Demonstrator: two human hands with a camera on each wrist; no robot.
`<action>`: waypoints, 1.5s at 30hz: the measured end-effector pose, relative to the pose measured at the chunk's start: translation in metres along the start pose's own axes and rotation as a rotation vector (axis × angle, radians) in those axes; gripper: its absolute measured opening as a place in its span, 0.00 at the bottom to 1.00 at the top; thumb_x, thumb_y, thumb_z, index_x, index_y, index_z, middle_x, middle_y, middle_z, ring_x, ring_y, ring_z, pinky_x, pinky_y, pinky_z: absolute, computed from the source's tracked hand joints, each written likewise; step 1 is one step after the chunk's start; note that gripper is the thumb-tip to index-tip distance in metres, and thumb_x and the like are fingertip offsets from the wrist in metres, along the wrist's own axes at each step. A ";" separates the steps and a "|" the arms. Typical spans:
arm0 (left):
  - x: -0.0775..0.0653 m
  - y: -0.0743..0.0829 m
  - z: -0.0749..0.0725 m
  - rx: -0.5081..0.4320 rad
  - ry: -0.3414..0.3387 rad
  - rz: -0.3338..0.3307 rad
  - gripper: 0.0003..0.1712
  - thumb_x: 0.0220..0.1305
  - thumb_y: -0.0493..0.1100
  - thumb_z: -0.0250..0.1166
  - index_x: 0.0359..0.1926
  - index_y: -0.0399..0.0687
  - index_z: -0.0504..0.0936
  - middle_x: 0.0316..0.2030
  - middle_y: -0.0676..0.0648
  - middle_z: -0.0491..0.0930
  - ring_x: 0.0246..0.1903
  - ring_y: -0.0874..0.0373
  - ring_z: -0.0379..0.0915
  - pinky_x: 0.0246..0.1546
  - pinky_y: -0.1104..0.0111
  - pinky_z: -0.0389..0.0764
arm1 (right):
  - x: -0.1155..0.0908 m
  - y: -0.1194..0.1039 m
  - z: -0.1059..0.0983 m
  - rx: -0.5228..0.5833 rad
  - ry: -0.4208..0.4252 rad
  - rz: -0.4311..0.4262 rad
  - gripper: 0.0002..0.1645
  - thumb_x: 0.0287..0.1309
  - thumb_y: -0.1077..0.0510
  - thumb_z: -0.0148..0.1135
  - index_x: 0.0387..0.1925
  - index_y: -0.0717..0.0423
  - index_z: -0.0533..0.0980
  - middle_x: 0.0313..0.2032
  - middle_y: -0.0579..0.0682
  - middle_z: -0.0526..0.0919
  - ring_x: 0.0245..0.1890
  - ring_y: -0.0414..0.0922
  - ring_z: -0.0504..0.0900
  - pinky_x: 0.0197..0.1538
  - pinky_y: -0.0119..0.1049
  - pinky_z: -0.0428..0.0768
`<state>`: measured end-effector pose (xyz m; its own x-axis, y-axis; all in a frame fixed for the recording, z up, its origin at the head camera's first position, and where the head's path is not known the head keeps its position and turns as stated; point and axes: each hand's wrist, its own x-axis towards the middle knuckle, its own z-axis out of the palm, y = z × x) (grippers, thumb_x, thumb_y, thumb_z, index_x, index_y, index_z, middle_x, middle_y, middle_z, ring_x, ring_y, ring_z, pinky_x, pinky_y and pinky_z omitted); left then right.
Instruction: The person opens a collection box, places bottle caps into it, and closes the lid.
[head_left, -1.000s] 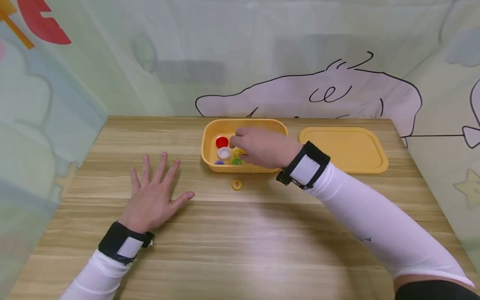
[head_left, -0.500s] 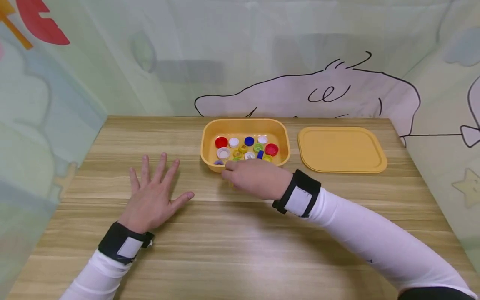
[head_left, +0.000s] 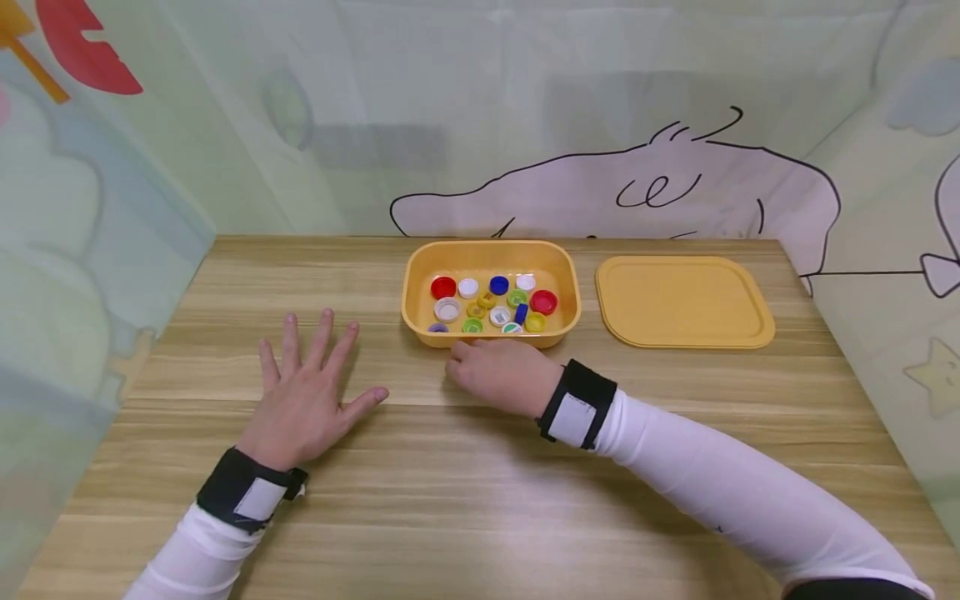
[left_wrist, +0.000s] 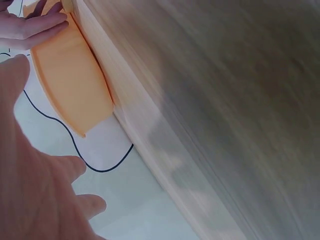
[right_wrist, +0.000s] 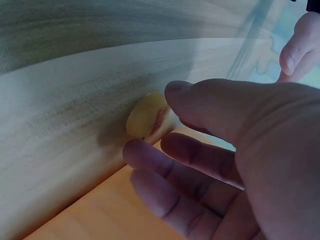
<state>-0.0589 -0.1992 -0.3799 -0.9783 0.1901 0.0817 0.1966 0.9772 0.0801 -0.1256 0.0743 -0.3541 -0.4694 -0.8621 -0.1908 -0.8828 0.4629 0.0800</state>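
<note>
My right hand (head_left: 498, 375) is low over the table, just in front of the yellow box (head_left: 491, 340). In the right wrist view, a yellow bottle cap (right_wrist: 145, 115) with red print is beside the fingertips. The thumb tip (right_wrist: 177, 91) overlaps the cap's edge, and the other fingers are slightly bent below it, with a gap between them and the thumb. From the head view this cap is hidden under the hand. My left hand (head_left: 307, 400) rests flat on the table at the left, fingers spread, holding nothing.
Several small caps in red, white, blue, green and yellow lie in the box, including a red cap (head_left: 543, 302). A flat yellow lid (head_left: 685, 302) lies on the table (head_left: 420, 500) right of the box. A printed cloth (head_left: 480, 108) hangs behind.
My right hand has come out from over the box and down toward the table in front of it, covering the yellow cap that lay there. The left hand has stayed put.
</note>
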 end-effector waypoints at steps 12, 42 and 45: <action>0.000 0.001 0.001 -0.006 0.002 0.007 0.54 0.61 0.79 0.44 0.77 0.53 0.50 0.77 0.40 0.37 0.71 0.33 0.15 0.60 0.35 0.18 | 0.001 -0.002 0.007 0.034 -0.021 -0.010 0.14 0.67 0.60 0.60 0.53 0.55 0.78 0.42 0.50 0.79 0.37 0.41 0.76 0.46 0.33 0.80; -0.002 -0.002 0.000 -0.003 0.018 0.006 0.54 0.61 0.80 0.44 0.77 0.54 0.51 0.76 0.39 0.38 0.71 0.32 0.17 0.60 0.36 0.17 | -0.020 0.104 -0.054 0.216 0.044 0.309 0.13 0.58 0.61 0.69 0.45 0.54 0.77 0.39 0.50 0.77 0.37 0.47 0.76 0.44 0.38 0.80; -0.002 -0.003 0.000 0.000 0.019 0.005 0.54 0.61 0.80 0.44 0.77 0.54 0.51 0.77 0.40 0.38 0.71 0.32 0.17 0.60 0.35 0.18 | -0.019 0.118 -0.047 0.217 0.027 0.337 0.14 0.57 0.60 0.71 0.44 0.54 0.77 0.38 0.50 0.76 0.37 0.48 0.76 0.44 0.38 0.80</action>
<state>-0.0574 -0.2020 -0.3800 -0.9758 0.1936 0.1015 0.2020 0.9761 0.0799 -0.2218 0.1361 -0.2946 -0.7351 -0.6581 -0.1629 -0.6558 0.7511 -0.0754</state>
